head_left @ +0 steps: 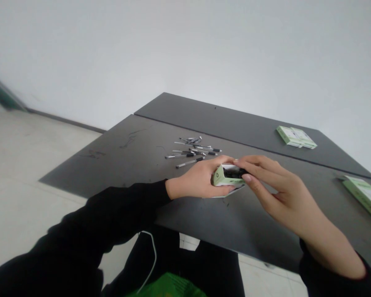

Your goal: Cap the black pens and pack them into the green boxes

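Note:
My left hand (204,177) is wrapped round a small green and white carton (231,180), holding it tilted above the dark table with its open end facing me. Dark pen ends (231,172) show inside the opening. At the carton's right edge, my right hand (275,185) pinches the black end of a pen (242,172) between thumb and fingers. How far this pen sits inside the carton is hidden. Just beyond my left hand, several loose pens (190,162) with clear barrels and black caps lie in a scattered heap.
Two flat green and white cartons (297,137) lie on the far table section at the right. Another carton (365,198) rests near the right edge of view. A seam divides the dark tabletop (111,165), and a white wall (185,49) stands behind it.

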A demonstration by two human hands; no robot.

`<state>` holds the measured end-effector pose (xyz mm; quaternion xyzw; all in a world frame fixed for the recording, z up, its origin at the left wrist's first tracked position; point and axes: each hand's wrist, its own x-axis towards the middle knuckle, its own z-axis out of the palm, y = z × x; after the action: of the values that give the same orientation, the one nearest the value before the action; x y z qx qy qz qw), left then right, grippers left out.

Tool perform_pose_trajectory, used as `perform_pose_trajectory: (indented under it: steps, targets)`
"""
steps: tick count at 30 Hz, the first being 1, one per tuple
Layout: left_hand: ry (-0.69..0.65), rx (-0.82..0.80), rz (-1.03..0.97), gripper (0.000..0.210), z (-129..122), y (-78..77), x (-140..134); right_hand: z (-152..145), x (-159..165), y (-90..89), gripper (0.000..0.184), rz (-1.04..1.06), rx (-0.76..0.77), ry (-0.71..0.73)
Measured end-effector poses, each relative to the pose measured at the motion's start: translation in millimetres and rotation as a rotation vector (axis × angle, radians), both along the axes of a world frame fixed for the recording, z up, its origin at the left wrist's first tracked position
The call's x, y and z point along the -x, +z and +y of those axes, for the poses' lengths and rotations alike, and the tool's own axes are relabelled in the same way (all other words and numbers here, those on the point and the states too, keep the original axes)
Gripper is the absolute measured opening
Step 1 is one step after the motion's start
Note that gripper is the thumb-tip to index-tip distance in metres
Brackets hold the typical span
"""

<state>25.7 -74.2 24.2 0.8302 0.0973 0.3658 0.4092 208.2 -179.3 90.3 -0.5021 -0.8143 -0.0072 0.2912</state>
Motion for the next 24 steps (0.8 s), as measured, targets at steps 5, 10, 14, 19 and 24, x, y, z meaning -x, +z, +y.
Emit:
perform_pose_trajectory:
  steps: [5,10,14,19,24]
  targets:
    - [0.014,-0.003,0.021,0.049,-0.5,-2.1,-1.1,-8.2,0.6,-1.7,0.041,-0.052,0.126,-0.006]
    - [0.05,-0.059,0.017,0.058,1.6,-8.5,-1.0,-10.9,-11.7,-18.1,0.076,0.079,0.0,-0.137]
    - [0.01,-0.101,0.013,0.057,0.3,-12.0,-1.5,-16.3,-12.6,-26.7,0.077,0.185,-0.103,-0.082]
    - [0.052,-0.023,0.098,0.058,-1.5,-11.9,-1.3,-15.1,-0.2,-18.6,0.041,0.065,-0.202,-0.022]
    - [0.058,-0.036,0.135,0.06,-1.7,-9.7,0.2,-4.9,4.3,-8.3,0.019,0.042,-0.189,-0.032]
